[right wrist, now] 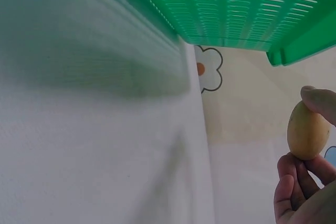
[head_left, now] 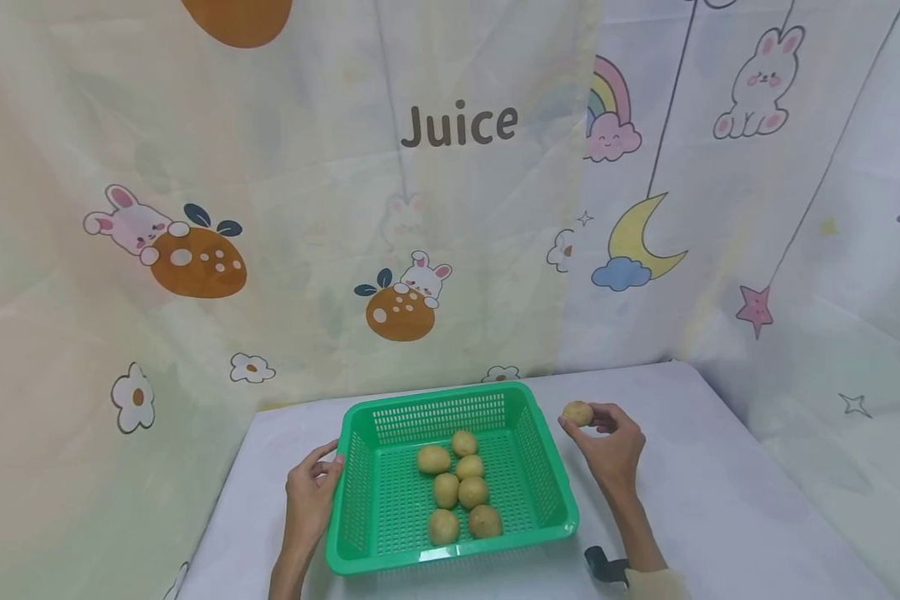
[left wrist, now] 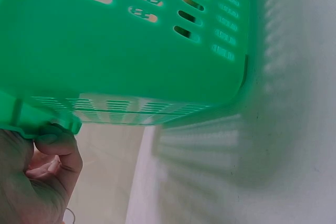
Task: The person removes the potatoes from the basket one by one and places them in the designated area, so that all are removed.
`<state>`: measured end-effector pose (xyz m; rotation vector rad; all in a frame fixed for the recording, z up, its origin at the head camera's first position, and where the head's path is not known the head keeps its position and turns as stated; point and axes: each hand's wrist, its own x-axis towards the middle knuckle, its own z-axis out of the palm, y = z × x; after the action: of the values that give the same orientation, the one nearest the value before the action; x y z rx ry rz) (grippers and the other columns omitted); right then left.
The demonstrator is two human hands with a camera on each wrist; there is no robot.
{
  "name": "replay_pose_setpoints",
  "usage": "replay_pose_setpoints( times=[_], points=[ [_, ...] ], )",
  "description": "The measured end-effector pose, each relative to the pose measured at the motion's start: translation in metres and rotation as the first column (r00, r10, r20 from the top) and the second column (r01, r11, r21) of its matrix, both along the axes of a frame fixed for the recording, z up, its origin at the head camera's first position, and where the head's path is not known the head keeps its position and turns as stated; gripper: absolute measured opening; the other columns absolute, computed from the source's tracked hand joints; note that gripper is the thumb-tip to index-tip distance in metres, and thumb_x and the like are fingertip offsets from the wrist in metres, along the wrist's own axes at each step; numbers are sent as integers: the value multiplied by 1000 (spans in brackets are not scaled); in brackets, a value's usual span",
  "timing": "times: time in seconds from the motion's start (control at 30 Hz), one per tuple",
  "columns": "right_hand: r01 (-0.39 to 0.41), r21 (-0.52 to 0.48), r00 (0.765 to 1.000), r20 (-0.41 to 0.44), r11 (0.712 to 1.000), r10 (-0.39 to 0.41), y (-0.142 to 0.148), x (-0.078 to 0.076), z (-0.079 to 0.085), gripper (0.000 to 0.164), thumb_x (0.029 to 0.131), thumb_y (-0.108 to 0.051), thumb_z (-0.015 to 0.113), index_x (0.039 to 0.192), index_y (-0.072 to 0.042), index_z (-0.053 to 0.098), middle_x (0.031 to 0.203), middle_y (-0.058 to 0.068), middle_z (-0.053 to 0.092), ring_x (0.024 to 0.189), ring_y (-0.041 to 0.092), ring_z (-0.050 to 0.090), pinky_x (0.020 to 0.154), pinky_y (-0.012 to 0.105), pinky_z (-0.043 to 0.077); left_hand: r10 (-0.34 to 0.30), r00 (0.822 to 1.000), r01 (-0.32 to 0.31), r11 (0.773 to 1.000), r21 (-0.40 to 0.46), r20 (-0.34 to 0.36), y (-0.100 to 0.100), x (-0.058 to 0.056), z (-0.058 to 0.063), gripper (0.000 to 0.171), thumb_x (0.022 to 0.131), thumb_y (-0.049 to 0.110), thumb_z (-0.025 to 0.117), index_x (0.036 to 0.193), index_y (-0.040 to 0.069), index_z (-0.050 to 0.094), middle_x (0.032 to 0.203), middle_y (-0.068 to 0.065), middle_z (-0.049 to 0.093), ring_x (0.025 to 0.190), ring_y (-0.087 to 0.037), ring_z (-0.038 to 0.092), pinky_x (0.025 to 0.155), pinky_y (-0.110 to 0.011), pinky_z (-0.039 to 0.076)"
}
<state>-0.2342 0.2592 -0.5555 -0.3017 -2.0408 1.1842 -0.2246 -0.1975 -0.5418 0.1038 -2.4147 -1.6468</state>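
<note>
1. Held potato (head_left: 577, 413): I saw it just right of the green plastic basket (head_left: 453, 552), near that basket's far right corner and apart from its rim.
2. Thumb and fingertips of the right hand (head_left: 617, 446) pinched it at its two ends, so its long axis ran from thumb to fingers.
3. From my remote seat, I judged that one relation mattered most: the basket's inside lay leftward of the potato, and the right hand was by far the nearer.
4. Across the basket, the left hand (head_left: 311, 500) gripped its left rim.
5. I counted seven other potatoes (head_left: 446, 491) on the basket's floor, eight altogether, with one basket and two hands.
6. How high the held one hung beside the basket, I could not tell.
</note>
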Motion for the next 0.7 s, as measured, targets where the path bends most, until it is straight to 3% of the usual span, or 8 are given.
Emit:
replay_pose_setpoints(
  times=[0.37,0.7],
  points=[
    [10,-27,1000,30,1000,-9,-3,-7,-6,44,77,-17,101,110,1,77,99,16,80,89,24,69,79,18,48,0,1000,0,1000,-7,1,-1,1,2,37,112,16,62,147,1,64,92,-19,76,66,-14,77,60,-25,63],
    [16,-57,998,63,998,-13,-2,-11,-16,44,79,-20,100,110,0,76,98,17,79,90,24,66,79,16,40,3,1000,-3,1000,-10,4,2,1,4,38,112,14,61,147,-1,63,90,-19,76,64,-14,78,58,-25,63]
  ],
)
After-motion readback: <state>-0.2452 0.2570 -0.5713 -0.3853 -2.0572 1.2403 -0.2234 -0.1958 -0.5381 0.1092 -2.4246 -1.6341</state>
